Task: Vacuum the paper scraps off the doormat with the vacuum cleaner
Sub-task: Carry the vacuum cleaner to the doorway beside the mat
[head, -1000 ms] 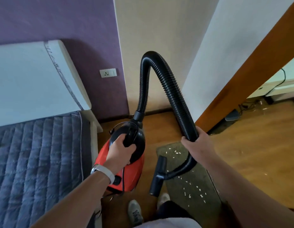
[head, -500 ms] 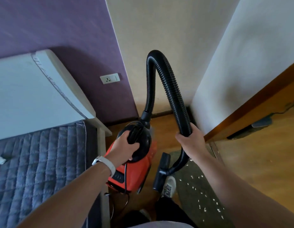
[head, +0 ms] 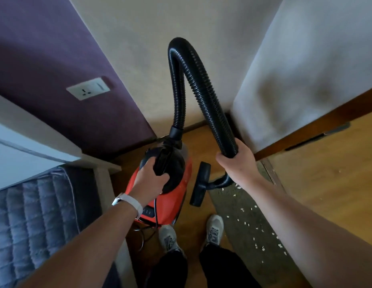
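Room corner: a purple wall meets a cream wall, with a wooden floor [head: 326, 194] below. A white wall socket [head: 88, 91] is set in the purple wall. A bed with a grey-blue quilted cover [head: 35, 215] occupies the lower left. A brown wooden door frame [head: 305, 129] runs along the right.

A red canister vacuum cleaner with a black top [head: 170, 196] sits between the bed and the person's feet. The left hand [head: 150, 179], with a white wristband [head: 131, 202] on its wrist, grips the black handle on the cleaner's top, fingers curled round it. A black ribbed hose [head: 201, 90] rises from the cleaner's front, arches over and descends to the right. The right hand [head: 237, 163] is closed round the hose near its lower end.

Below that hand the hose bends left into a black floor nozzle [head: 199, 183]. The nozzle lies over bare floor just beside the far left corner of a grey-green doormat [head: 232, 256]. Whether it touches the floor cannot be told.

Small white paper scraps [head: 246, 223] are scattered across the doormat, a few lying on the floor to the right. Two grey shoes [head: 169, 238] stand on the floor just left of the doormat.
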Tool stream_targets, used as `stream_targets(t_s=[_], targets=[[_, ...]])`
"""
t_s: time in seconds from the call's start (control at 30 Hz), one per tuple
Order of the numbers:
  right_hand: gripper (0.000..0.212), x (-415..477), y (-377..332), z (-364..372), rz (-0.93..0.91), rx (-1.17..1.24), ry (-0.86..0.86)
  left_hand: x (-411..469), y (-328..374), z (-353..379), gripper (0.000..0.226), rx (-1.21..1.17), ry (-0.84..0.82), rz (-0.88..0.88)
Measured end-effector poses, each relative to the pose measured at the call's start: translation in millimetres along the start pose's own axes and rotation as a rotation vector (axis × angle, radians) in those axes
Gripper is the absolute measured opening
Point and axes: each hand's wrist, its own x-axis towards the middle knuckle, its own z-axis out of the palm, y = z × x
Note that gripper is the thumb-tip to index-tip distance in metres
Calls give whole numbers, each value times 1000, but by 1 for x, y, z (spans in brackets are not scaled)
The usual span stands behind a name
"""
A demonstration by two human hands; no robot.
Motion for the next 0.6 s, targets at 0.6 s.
stream_targets(t_s=[0.6], targets=[[29, 181, 169, 128, -328, -121, 225, 278, -217, 139, 33, 24, 63, 156]])
